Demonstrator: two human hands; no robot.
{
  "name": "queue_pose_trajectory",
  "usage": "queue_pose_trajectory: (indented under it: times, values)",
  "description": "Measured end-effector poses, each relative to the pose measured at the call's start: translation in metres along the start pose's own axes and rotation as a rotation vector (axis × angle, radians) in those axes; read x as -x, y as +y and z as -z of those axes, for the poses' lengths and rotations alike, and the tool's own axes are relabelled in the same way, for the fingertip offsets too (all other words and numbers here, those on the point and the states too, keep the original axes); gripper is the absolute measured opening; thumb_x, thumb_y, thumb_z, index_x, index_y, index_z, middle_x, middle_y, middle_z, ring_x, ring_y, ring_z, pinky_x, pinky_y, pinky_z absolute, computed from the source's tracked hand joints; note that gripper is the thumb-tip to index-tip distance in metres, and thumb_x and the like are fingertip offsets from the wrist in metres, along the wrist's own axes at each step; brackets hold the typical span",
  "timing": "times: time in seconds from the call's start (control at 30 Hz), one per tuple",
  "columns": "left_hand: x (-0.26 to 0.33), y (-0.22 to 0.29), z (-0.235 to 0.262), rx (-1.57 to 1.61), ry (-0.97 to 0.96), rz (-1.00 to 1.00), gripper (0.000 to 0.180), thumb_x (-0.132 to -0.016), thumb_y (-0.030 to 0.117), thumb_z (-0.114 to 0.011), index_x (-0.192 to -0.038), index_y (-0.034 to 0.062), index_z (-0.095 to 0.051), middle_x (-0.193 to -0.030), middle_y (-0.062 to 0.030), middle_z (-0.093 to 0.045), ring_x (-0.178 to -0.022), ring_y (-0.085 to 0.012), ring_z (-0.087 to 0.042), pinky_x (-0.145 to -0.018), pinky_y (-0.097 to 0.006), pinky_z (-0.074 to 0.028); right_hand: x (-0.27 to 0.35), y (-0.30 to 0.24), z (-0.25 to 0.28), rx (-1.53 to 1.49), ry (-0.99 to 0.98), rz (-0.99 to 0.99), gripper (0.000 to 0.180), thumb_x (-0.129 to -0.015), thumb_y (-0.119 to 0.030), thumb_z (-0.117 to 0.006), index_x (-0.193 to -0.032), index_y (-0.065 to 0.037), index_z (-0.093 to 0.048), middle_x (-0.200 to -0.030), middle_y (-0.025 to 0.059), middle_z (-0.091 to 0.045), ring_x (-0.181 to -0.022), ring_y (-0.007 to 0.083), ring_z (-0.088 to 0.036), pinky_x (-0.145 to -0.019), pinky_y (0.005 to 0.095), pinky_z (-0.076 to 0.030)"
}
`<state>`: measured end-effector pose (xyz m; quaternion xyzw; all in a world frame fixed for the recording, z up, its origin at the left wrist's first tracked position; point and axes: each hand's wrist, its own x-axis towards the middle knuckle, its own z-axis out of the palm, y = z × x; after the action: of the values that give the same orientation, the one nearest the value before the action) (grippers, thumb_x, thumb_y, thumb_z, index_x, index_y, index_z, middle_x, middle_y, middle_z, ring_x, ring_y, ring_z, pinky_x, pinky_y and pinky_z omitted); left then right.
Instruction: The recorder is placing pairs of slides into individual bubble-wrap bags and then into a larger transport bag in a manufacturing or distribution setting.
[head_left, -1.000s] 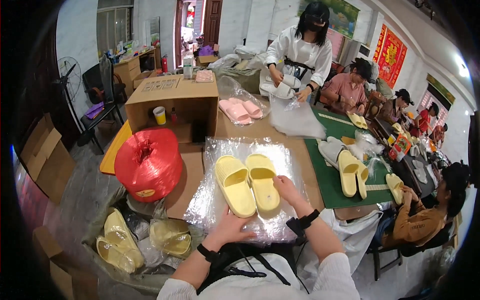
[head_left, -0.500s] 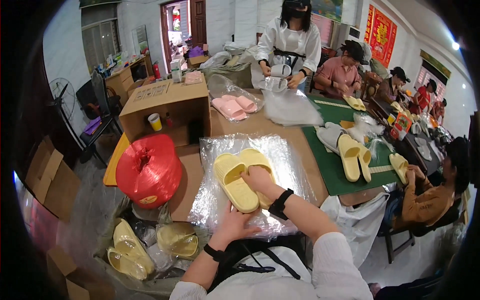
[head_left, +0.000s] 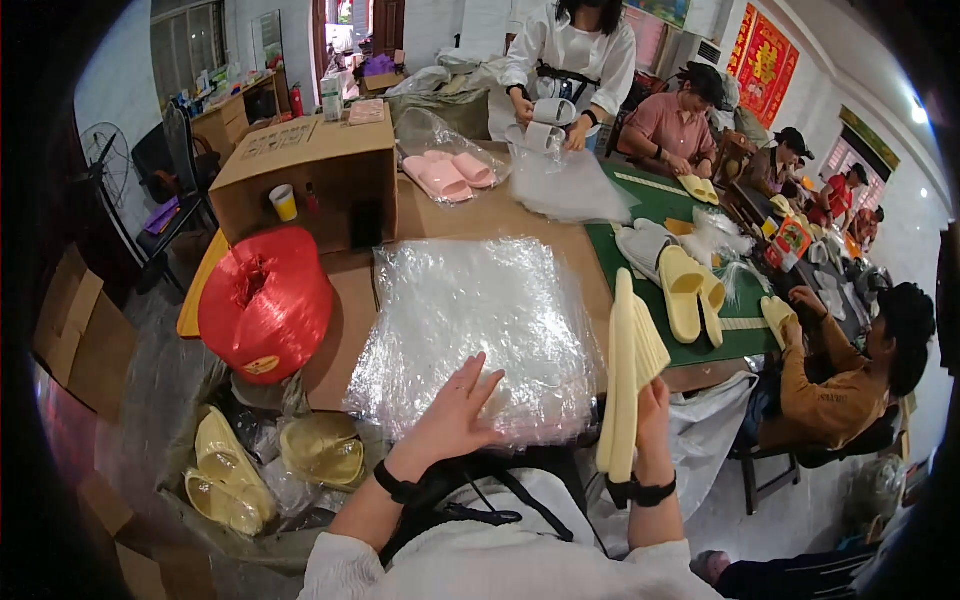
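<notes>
My right hand (head_left: 654,428) grips a pair of pale yellow slippers (head_left: 626,385), held upright and sole to sole or nearly so, at the right edge of the bag stack. Part of that hand is hidden behind them. My left hand (head_left: 450,410) rests on the near edge of a stack of clear plastic bags (head_left: 465,320), fingers spread, with nothing in it. The bags lie flat on the brown table in front of me and shine in the light.
Left of the bags are a big red twine roll (head_left: 265,305) and a cardboard box (head_left: 305,185). A sack (head_left: 190,500) of bagged yellow slippers sits at lower left. Pink slippers (head_left: 448,176) lie beyond. More slippers (head_left: 682,295) stand on a green mat; co-workers sit along the right.
My right hand has lifted the yellow slippers off the bags and carried them right, turning them upright. My left hand has let go of them and spread over the bags.
</notes>
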<state>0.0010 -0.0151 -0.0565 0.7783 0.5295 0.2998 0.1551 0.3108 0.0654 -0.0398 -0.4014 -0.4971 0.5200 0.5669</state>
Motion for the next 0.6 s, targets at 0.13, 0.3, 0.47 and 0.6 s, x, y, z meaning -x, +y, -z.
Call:
queue_pose_trajectory:
  times: [0.13, 0.3, 0.47, 0.6]
  values:
    - [0.007, 0.003, 0.018, -0.11, -0.013, 0.024, 0.074, -0.077, 0.04, -0.076, -0.137, 0.0041, -0.051, -0.147, -0.0267, -0.039, -0.135, -0.0433, -0.04, -0.11, -0.045, -0.036, 0.02, -0.001, 0.031, 0.064, 0.036, -0.083, 0.027, -0.099, -0.015, -0.052, -0.116, 0.004, -0.061, -0.101, 0.0058, -0.068, -0.084, 0.0117, -0.064, -0.072, 0.0261, -0.05]
    - [0.007, -0.008, 0.005, -0.16, 0.111, 0.081, 0.048, -0.076, 0.026, -0.078, -0.118, 0.0074, -0.064, -0.125, -0.0137, -0.062, -0.113, -0.034, -0.058, -0.096, -0.042, -0.048, 0.028, 0.003, 0.028, 0.139, 0.018, -0.061, 0.027, -0.098, -0.015, -0.057, -0.114, 0.006, -0.061, -0.102, 0.0057, -0.069, -0.087, 0.0119, -0.064, -0.076, 0.025, -0.05]
    - [0.005, -0.006, -0.006, -0.207, 0.196, 0.02, 0.04, -0.073, 0.02, -0.077, -0.11, 0.0088, -0.066, -0.114, -0.0117, -0.065, -0.105, -0.0329, -0.061, -0.088, -0.042, -0.052, 0.038, 0.013, 0.011, 0.235, -0.068, 0.131, 0.027, -0.096, -0.018, -0.061, -0.109, 0.005, -0.063, -0.095, 0.0056, -0.07, -0.082, 0.0122, -0.064, -0.071, 0.0267, -0.05]
    - [0.003, -0.014, -0.014, -0.168, 0.322, 0.082, 0.023, -0.08, 0.018, -0.072, -0.101, 0.0102, -0.07, -0.107, -0.0093, -0.069, -0.098, -0.0301, -0.065, -0.082, -0.039, -0.054, 0.041, 0.008, 0.008, 0.558, -0.237, 0.289, 0.026, -0.09, -0.017, -0.066, -0.108, 0.001, -0.064, -0.087, 0.0108, -0.07, -0.074, 0.0158, -0.066, -0.063, 0.0288, -0.049]
